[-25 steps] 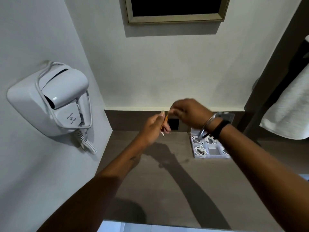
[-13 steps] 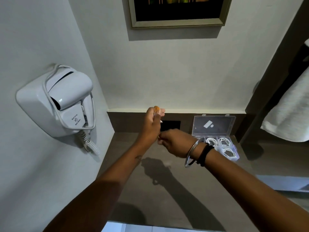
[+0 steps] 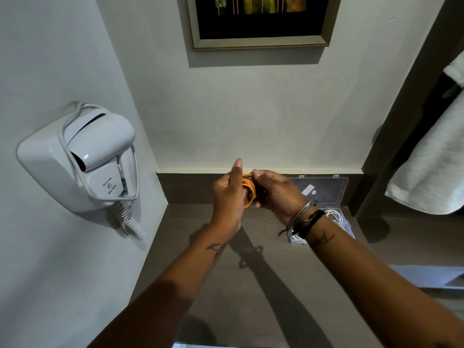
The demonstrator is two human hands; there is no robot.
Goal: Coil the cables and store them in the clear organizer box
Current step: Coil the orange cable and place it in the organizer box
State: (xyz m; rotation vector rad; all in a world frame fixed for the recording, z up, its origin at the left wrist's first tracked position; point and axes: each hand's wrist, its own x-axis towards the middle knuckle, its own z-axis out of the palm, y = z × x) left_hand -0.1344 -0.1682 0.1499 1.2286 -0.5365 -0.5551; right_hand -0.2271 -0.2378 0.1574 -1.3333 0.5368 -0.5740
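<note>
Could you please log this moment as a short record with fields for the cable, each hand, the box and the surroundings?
cable: orange cable, coiled in loops between both hands
left hand: loops wound around its fingers
right hand: grip on the coil
organizer box: lid open, white cables inside
surroundings: hair dryer on left wall

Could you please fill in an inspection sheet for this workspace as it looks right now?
Surface: dark brown counter, bare in the middle, with shadows of the arms on it.
Job's things: clear organizer box at the back right, lid open and upright; white coiled cables in its compartments.
Clutter: nothing seen.
Grippers: left hand and right hand are raised above the counter, both gripping the orange cable.
Cables: orange cable looped in a coil between the hands.
Surroundings: wall-mounted hair dryer on the left, framed picture above, white towel hanging on the right.
</note>
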